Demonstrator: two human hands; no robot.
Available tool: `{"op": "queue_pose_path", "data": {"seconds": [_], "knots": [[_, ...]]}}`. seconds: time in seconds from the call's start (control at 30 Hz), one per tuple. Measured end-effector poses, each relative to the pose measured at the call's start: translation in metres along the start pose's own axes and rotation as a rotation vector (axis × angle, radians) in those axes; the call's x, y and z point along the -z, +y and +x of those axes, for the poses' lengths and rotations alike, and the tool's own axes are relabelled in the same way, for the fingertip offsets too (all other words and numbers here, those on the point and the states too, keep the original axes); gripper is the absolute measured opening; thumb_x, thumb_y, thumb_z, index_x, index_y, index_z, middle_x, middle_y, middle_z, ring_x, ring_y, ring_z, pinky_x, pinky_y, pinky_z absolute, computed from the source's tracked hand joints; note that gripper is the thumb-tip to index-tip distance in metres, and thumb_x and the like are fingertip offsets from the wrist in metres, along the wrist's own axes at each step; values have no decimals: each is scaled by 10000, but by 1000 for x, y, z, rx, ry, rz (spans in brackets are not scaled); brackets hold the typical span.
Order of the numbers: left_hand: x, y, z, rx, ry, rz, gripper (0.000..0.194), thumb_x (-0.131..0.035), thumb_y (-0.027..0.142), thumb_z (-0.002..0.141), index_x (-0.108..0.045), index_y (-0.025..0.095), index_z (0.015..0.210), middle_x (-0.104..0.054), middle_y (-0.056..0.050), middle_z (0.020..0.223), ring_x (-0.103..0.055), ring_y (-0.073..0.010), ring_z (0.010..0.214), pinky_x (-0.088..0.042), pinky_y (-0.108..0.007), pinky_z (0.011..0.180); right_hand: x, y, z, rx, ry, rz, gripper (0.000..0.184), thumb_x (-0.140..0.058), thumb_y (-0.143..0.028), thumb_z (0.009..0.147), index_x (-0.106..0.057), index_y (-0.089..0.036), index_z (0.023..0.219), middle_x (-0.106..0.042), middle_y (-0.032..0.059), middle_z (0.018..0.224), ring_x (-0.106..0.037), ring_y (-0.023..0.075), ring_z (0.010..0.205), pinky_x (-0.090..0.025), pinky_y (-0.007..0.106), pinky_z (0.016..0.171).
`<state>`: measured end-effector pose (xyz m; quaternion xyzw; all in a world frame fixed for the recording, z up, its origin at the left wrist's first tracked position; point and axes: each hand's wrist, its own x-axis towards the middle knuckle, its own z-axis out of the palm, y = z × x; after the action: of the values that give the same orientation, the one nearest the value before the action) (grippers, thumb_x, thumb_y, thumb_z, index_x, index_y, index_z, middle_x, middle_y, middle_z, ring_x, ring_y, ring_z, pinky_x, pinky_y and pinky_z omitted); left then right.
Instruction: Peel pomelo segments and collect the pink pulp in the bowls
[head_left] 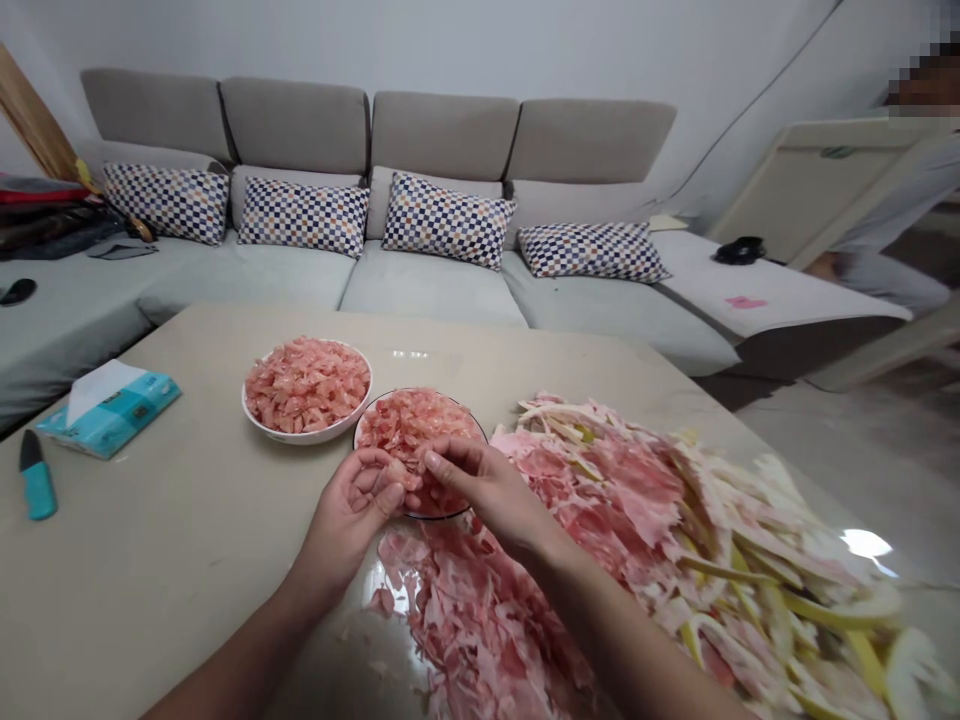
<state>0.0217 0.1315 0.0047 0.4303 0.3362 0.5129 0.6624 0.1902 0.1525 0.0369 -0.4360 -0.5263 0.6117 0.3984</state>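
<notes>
Between the thumb and fingers of my left hand [367,492] is a small piece of pink pomelo flesh [406,477]. My right hand [480,480] is beside it, fingers curled and thumb pressed in, its fingertips close to the piece; what they pinch is hidden. Both hands are over the near edge of a dark-rimmed bowl [355,432] heaped with pomelo flesh [420,415]. A white bowl [315,436] piled with more flesh stands to its left. Torn pink membranes [480,610] lie under my right forearm.
A large heap of pomelo peel [780,590] covers the table's right side. At the left are a tissue pack [112,410] and a knife [37,475] with a turquoise handle. A grey sofa [427,290] runs behind the table [187,560]. A person [900,220] is at the far right.
</notes>
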Motion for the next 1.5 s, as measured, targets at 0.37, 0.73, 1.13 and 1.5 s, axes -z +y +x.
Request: {"op": "queue_pose_path", "data": {"seconds": [0.37, 0.73, 1.13, 1.5], "knots": [[3, -2, 0, -27, 60, 30, 236, -656, 264, 841, -523, 206, 1026, -668, -21, 874, -648, -147, 794, -505, -293, 799, 4, -1, 1, 15, 84, 56, 312, -673, -472, 782, -626, -163, 788, -632, -4, 697, -587, 105, 589, -491, 238, 610], [1, 1, -4, -5, -38, -22, 244, -681, 266, 817, -570, 193, 1021, -656, -36, 842, -625, -162, 790, -484, -279, 774, 3, -11, -5, 462, 266, -585, 200, -540, -238, 895, -714, -239, 994, -710, 60, 1046, -625, 211, 1028, -463, 399, 953], [3, 1, -3, -33, -46, -29, 242, -660, 251, 835, -559, 198, 1049, -664, -43, 863, -625, -172, 826, -483, -308, 816, 8, -16, -12, 125, -153, -354, 210, -581, -285, 878, -718, -239, 1031, -741, 27, 946, -685, 172, 850, -547, 314, 767], [4, -2, -1, -5, 81, -52, 328, -721, 282, 777, -568, 203, 1056, -684, -35, 875, -647, -157, 788, -508, -295, 796, 4, -6, -5, 448, 142, -724, 167, -579, -91, 795, -696, -209, 813, -720, 17, 805, -652, 161, 747, -502, 290, 713]]}}
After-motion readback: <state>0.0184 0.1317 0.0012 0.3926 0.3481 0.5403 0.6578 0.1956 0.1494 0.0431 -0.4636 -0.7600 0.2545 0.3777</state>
